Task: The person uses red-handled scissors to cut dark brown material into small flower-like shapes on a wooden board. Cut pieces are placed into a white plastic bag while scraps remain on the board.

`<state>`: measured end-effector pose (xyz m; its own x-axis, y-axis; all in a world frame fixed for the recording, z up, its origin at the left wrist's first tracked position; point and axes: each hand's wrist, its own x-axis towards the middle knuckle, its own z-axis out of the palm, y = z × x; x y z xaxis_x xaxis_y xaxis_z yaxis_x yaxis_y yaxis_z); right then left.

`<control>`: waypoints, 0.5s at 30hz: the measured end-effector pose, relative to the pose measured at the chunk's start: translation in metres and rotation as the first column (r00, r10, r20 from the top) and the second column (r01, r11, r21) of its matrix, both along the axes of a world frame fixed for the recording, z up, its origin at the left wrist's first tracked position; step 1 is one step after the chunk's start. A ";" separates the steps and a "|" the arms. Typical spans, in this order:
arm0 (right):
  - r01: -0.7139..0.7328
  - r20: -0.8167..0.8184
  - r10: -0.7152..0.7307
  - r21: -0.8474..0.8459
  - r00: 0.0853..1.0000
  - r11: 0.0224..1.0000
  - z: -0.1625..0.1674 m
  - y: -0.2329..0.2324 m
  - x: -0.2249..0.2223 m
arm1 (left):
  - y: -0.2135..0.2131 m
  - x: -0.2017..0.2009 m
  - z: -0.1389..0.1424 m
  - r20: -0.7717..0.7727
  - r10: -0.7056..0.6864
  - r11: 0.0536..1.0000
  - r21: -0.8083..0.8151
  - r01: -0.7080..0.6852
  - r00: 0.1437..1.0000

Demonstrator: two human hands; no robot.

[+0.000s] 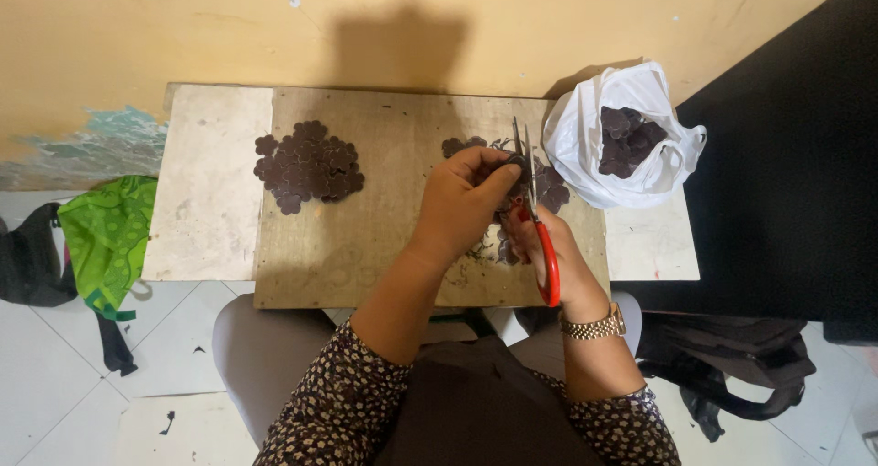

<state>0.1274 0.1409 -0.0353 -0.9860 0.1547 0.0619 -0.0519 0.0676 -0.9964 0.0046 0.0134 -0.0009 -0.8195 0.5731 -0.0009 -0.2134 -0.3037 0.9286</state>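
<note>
My left hand [462, 201] pinches a small dark brown flower-shaped piece [512, 166] above the brown board [366, 237]. My right hand [558, 256] grips red-handled scissors [540, 219], blades pointing away from me and meeting the held piece. A pile of the same dark flower-shaped pieces [309, 166] lies on the board's left part. More loose pieces and trimmings [551, 189] lie under and beside my hands. A gold watch [594, 327] is on my right wrist.
A white plastic bag [585, 146] holding more dark pieces [629, 141] sits at the low table's [206, 201] right end. A green cloth [108, 237] and a black strap lie on the tiled floor to the left. A dark bag [732, 356] lies at right. A yellow wall stands behind.
</note>
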 end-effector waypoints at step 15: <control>0.058 0.095 -0.065 0.073 0.993 0.996 -0.008 0.004 0.002 | 0.001 -0.008 -0.010 0.030 -0.041 0.999 0.010 0.041 0.999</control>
<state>0.1297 0.1448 -0.0431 -0.9766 0.2141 -0.0204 0.0509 0.1379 -0.9891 -0.0032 0.0141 -0.0107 -0.7951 0.6061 -0.0196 -0.2538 -0.3032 0.9185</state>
